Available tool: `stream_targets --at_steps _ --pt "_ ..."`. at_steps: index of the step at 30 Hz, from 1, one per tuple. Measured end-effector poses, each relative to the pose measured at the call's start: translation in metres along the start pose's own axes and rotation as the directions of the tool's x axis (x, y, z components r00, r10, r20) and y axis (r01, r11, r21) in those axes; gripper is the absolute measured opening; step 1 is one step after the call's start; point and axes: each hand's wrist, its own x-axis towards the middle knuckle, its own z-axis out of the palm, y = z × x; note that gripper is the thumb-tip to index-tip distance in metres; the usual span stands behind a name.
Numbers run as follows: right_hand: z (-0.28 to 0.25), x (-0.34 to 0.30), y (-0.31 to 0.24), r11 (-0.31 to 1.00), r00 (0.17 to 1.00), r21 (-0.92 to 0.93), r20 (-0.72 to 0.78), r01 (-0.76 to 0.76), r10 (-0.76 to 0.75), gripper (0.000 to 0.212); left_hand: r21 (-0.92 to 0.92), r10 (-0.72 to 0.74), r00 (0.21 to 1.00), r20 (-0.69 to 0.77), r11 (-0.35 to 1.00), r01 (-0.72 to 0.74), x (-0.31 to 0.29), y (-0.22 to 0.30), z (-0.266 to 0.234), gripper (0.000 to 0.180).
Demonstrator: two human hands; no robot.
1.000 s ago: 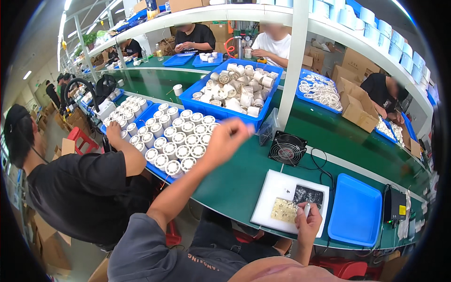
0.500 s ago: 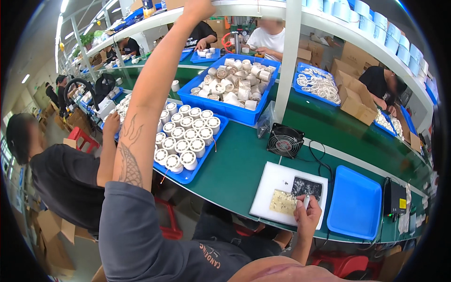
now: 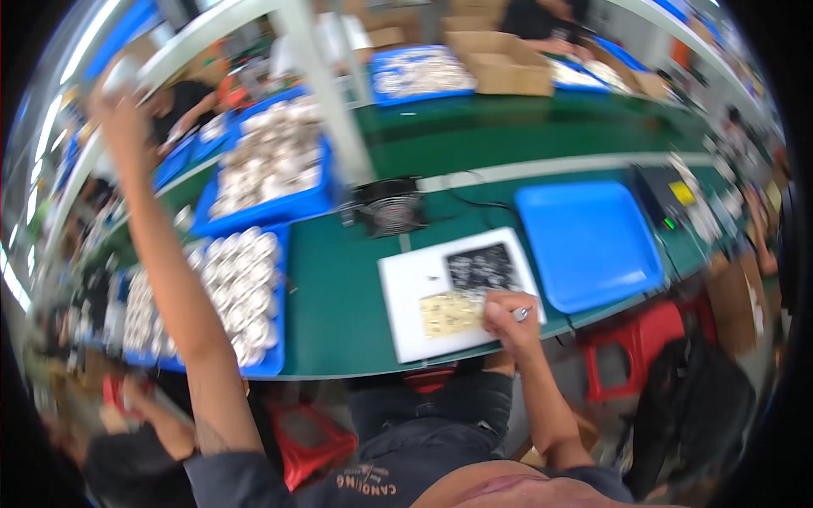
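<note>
My left arm stretches up to the far left, where my left hand (image 3: 123,118) is raised at the shelf. A white rounded object (image 3: 124,76) shows at its fingertips; blur hides its kind and whether the fingers grip it. Closed fingers of my right hand (image 3: 511,322) hold a short, light-coloured pen-like tool (image 3: 522,313), mostly hidden in the fist. Under that hand lies a white foam board (image 3: 402,292). On the board are a yellowish pad (image 3: 449,314) with small dark bits and a black speckled pad (image 3: 483,267).
Left stands a blue tray of white round housings (image 3: 241,296); behind it, a blue bin (image 3: 262,199) heaped with white parts. A black fan (image 3: 389,207) sits beyond the board. At right are a blue tray (image 3: 584,245) and a black box (image 3: 660,199). A shelf post (image 3: 326,102) rises behind.
The view has swung right and tilted down, so the bench appears shifted left. My left hand, cut off at the top edge before, now shows with a white object at its fingertips. My right hand keeps its tool.
</note>
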Motion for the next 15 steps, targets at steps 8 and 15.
stream_targets --at_steps 8,15 --pt "0.035 0.029 -0.028 0.968 0.964 0.000 -0.096 -0.249 0.248 0.025 -0.375 -0.180 0.896 0.406 0.861 0.343 -0.277 0.212 0.047 0.032" --pt "0.047 0.042 -0.024 0.939 0.964 0.261 -0.084 -0.224 0.253 0.040 -0.649 0.169 0.907 0.386 0.748 0.137 -0.345 0.250 0.073 0.045"
